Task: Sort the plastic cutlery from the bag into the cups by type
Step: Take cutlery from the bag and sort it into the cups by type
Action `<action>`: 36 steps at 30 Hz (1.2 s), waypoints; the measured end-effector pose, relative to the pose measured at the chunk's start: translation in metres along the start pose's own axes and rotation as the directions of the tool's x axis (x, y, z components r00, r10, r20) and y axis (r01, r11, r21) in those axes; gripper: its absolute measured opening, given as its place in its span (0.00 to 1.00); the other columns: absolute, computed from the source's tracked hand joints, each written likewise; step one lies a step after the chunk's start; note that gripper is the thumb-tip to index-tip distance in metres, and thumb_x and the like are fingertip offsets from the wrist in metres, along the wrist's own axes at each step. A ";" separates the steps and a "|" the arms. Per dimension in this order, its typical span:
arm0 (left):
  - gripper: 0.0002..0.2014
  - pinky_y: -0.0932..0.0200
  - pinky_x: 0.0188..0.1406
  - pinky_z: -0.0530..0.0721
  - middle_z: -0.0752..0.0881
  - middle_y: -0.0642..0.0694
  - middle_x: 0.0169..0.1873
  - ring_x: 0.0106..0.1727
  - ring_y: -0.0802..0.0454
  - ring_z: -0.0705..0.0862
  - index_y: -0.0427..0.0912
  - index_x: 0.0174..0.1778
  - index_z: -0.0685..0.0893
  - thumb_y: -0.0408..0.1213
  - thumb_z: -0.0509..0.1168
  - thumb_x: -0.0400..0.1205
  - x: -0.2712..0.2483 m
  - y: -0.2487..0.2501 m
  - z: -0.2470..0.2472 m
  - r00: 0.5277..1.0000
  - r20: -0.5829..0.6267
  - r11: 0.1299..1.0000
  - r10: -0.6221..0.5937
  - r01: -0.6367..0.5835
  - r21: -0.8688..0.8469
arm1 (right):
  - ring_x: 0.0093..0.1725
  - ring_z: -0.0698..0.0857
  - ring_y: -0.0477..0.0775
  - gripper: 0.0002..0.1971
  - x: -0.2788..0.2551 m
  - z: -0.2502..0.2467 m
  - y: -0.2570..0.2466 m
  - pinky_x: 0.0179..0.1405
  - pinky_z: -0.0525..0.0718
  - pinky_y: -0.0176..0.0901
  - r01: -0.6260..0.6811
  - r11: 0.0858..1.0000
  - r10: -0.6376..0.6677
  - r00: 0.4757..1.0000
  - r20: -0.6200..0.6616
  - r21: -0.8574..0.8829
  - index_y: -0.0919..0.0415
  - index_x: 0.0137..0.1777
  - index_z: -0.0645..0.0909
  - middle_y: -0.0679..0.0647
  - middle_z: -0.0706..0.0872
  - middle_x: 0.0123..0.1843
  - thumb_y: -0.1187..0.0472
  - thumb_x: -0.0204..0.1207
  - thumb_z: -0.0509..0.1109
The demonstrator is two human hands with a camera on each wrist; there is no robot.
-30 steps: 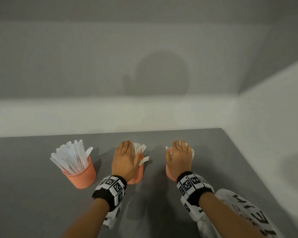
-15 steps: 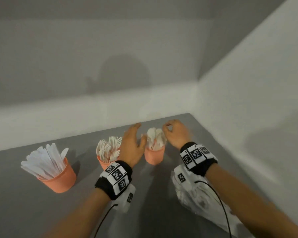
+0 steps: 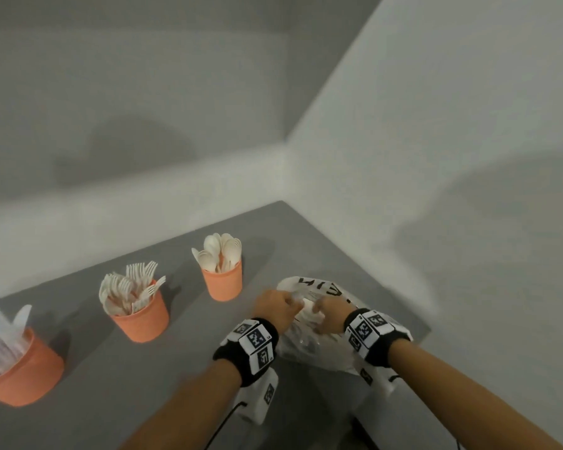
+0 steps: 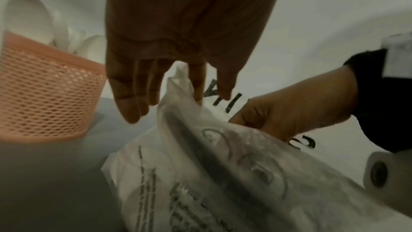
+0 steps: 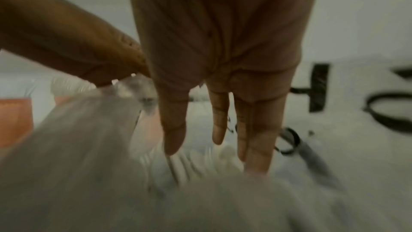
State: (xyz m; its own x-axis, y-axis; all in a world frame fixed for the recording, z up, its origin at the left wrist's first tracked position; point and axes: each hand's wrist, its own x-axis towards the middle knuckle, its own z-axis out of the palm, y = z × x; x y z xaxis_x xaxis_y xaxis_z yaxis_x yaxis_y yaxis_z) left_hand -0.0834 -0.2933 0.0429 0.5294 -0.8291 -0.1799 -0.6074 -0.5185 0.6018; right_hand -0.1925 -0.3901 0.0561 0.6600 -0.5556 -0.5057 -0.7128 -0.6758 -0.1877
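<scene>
Three orange mesh cups stand in a row on the grey table: knives far left, forks in the middle, spoons on the right. A white printed plastic bag lies right of the spoon cup. My left hand pinches the bag's raised edge between thumb and fingers. My right hand points its straight fingers down into the bag's mouth, over blurred white cutlery. I see nothing held in the right hand.
The table sits in a corner, with a white wall close on the right and another behind the cups. The spoon cup stands just left of my left hand. Bare grey tabletop lies in front of the cups.
Both hands left the fork and spoon cups and came back and right to the bag. The left now pinches its edge. My head view swung right.
</scene>
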 end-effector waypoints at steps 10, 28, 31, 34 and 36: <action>0.12 0.61 0.58 0.77 0.87 0.43 0.55 0.59 0.48 0.83 0.37 0.49 0.88 0.25 0.60 0.77 -0.011 -0.007 0.001 1.000 0.013 0.999 -0.001 0.001 0.032 | 0.72 0.74 0.59 0.34 0.020 0.053 0.014 0.72 0.73 0.54 0.047 0.998 -0.035 0.966 -0.258 0.040 0.44 0.74 0.60 0.52 0.73 0.75 0.53 0.69 0.71; 0.17 0.57 0.65 0.78 0.85 0.41 0.60 0.63 0.46 0.82 0.36 0.55 0.86 0.22 0.56 0.76 -0.004 -0.012 -0.010 1.000 -0.009 1.000 0.007 -0.007 0.016 | 0.71 0.75 0.53 0.34 0.031 0.053 0.018 0.72 0.72 0.47 0.027 0.960 -0.005 0.997 -0.081 0.278 0.40 0.74 0.68 0.46 0.77 0.71 0.39 0.66 0.70; 0.17 0.58 0.61 0.78 0.85 0.40 0.59 0.61 0.45 0.82 0.36 0.56 0.85 0.23 0.56 0.77 -0.001 -0.010 -0.009 1.000 -0.018 0.999 0.001 -0.001 0.041 | 0.66 0.79 0.55 0.29 0.041 0.052 0.019 0.67 0.75 0.48 0.010 0.966 0.001 0.999 -0.042 0.257 0.44 0.68 0.74 0.48 0.82 0.65 0.42 0.65 0.70; 0.15 0.57 0.62 0.78 0.83 0.40 0.61 0.62 0.44 0.80 0.36 0.58 0.83 0.26 0.58 0.78 0.002 -0.008 -0.009 1.000 -0.026 0.996 -0.005 0.008 0.094 | 0.59 0.81 0.56 0.16 0.038 0.045 0.016 0.56 0.76 0.44 -0.001 0.966 0.008 1.000 -0.028 0.258 0.53 0.56 0.79 0.50 0.84 0.51 0.55 0.68 0.71; 0.15 0.57 0.63 0.77 0.82 0.40 0.62 0.64 0.44 0.79 0.36 0.61 0.81 0.28 0.59 0.79 0.003 -0.007 -0.008 0.999 -0.034 0.991 -0.013 0.018 0.136 | 0.62 0.80 0.57 0.19 0.034 0.043 0.016 0.59 0.76 0.44 -0.005 0.964 0.014 0.999 -0.030 0.266 0.55 0.61 0.77 0.54 0.84 0.58 0.58 0.68 0.71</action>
State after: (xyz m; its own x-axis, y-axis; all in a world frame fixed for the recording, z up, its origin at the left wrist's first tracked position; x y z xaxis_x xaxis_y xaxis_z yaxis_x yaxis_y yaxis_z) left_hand -0.0729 -0.2904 0.0449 0.5573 -0.8144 -0.1614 -0.6728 -0.5569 0.4870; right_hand -0.1915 -0.3987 0.0003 0.6571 -0.5793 -0.4824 -0.7536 -0.5200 -0.4020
